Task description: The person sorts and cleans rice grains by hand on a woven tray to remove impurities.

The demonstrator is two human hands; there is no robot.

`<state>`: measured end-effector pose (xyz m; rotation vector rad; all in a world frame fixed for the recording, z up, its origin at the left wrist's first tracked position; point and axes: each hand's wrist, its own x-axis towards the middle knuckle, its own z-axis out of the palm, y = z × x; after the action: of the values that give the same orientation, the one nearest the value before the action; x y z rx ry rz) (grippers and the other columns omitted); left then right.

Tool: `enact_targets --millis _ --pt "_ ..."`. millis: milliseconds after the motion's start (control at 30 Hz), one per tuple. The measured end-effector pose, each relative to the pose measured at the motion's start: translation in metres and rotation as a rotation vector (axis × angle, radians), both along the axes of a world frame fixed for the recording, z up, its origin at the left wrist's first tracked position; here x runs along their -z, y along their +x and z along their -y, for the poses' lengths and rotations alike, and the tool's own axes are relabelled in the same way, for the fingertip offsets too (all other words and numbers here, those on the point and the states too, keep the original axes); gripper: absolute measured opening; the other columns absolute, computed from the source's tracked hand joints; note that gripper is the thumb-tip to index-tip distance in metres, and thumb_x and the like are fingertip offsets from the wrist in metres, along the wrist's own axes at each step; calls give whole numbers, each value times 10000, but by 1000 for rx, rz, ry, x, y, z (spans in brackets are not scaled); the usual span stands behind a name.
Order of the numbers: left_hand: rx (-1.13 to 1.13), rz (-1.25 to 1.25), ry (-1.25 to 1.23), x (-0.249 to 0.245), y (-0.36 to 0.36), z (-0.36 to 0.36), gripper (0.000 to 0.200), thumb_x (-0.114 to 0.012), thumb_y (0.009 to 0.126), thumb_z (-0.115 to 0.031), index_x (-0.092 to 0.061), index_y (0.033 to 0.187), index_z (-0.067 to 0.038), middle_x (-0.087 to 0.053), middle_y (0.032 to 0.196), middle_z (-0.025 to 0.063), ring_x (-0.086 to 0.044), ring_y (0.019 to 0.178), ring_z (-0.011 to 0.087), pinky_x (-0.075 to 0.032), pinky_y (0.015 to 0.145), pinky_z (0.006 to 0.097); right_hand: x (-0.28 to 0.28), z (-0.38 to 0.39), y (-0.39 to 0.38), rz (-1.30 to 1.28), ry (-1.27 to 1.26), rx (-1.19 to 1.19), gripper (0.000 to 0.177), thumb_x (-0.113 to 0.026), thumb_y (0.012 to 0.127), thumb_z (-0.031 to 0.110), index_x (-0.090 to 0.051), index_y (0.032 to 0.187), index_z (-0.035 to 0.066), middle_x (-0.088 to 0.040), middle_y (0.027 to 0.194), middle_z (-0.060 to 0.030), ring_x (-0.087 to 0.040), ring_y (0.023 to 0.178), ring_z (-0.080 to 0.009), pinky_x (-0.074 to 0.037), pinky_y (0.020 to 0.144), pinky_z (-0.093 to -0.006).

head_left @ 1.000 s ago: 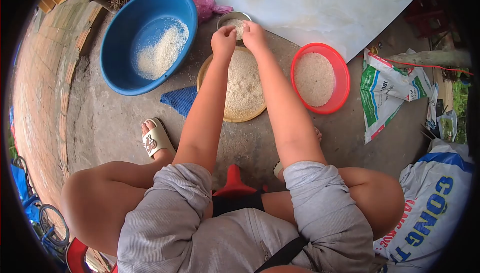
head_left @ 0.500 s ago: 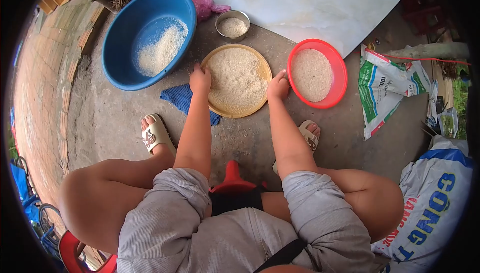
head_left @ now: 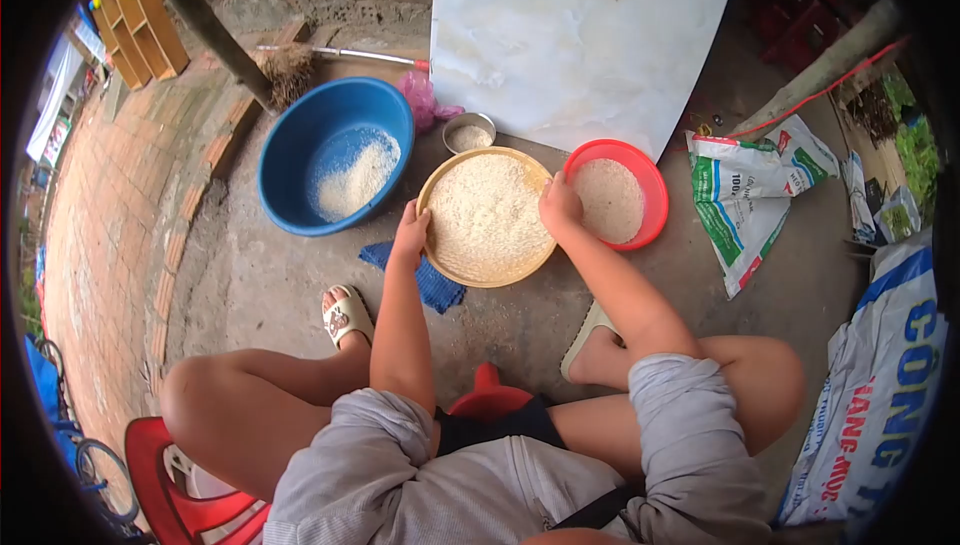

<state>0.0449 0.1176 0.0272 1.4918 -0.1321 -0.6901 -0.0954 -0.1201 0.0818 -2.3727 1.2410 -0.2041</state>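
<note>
"Count, left to right?"
"One blue basin; left hand, fingers curled on rim; one metal bowl; one yellow grain tray, between hands; right hand, same grip; one red basin."
"Changed?"
"Second ago, hands were at bowl."

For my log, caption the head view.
Left hand and right hand hold a round tray of pale grain beside a red bowl.

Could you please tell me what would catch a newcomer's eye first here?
Probably the round tan tray of pale grains at the centre, held at its rim by the left hand and right hand. The big blue basin to its upper left and the bright red bowl on its right would likely follow.
</note>
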Motion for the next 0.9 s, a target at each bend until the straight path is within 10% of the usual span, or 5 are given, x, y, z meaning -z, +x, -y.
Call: enact_targets --millis 400,533,600,900 --pt "301 391 2 -231 92 73 261 -478 957 -155 -533 1171 -16 -602 932 69 -544 820 141 -456 739 309 -267 41 -12 102 -162 -125 242 -421 945 182 -454 1076 -18 -617 905 -234 -627 876 -358 -488 760 -462" --pt "212 408 222 -328 60 6 279 -484 950 -165 -519 1183 -15 -605 943 96 -553 834 161 -454 748 319 -281 16 -6 223 300 -261 227 -437 955 195 -453 1044 -14 -581 801 -150 -599 676 -229 -485 579 -381" --pt "113 497 314 -333 40 -18 295 -482 948 -161 -510 1200 -10 -603 975 111 -556 842 181 -451 756 335 -234 44 4 389 404 -502 233 -451 961 209 -445 1046 -8 -550 754 -99 -517 502 -171 -406 410 -327" --pt "175 358 235 -282 68 -21 275 -466 965 -174 -512 1174 -2 -590 984 108 -549 886 162 -443 798 313 -278 19 9 136 414 -439 245 -462 957 184 -445 1120 3 -581 777 -86 -560 569 -151 -444 450 -311"
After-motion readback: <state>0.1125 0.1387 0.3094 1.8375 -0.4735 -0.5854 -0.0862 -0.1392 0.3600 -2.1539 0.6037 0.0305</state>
